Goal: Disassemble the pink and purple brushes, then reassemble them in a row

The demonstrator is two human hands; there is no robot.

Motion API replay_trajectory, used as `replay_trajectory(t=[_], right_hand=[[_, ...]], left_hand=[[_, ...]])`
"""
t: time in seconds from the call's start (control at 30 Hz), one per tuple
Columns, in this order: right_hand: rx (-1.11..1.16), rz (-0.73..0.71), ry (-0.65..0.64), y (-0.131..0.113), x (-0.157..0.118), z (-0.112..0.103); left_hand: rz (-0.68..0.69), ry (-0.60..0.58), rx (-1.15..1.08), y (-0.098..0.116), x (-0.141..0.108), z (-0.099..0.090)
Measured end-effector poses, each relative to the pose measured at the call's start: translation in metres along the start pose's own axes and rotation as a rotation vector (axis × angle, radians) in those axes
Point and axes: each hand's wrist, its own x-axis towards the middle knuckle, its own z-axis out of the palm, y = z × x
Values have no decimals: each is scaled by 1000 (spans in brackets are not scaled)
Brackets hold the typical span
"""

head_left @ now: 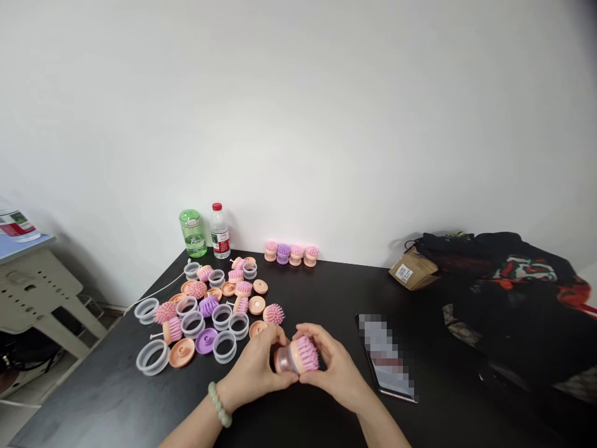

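Between both hands, above the black table, a scrub brush [296,356] lies on its side. It has pink bristles facing right, a peach collar, a clear ring and a peach end cap. My left hand [262,362] is closed round the cap end. On the bristle end, my right hand [328,361] grips with thumb and fingers. Left of the hands lie loose brush parts: clear rings [224,347], peach caps [181,353], a purple cap [206,341], pink bristle heads [274,314] and a purple bristle head [208,305]. Some heads have a stem sticking out.
Several whole brushes [296,254] stand in a row by the wall. A green bottle [193,234] and a red-capped water bottle [220,233] stand at the back left. Rightward are a phone [386,358], a brown paper bag [414,269] and dark cloth [504,305].
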Motion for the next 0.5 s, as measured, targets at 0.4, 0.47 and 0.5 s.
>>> replay_trajectory(t=[0.4, 0.47, 0.5], right_hand=[[117, -510, -208, -16, -7, 5], [157, -488, -70, -13, -5, -5], [166, -434, 2, -10, -4, -10]], left_hand=[[-434, -672, -1080, -28, -5, -11], [-391, -719, -1127, -30, -6, -15], [-340, -709, -1142, -29, -6, -17]])
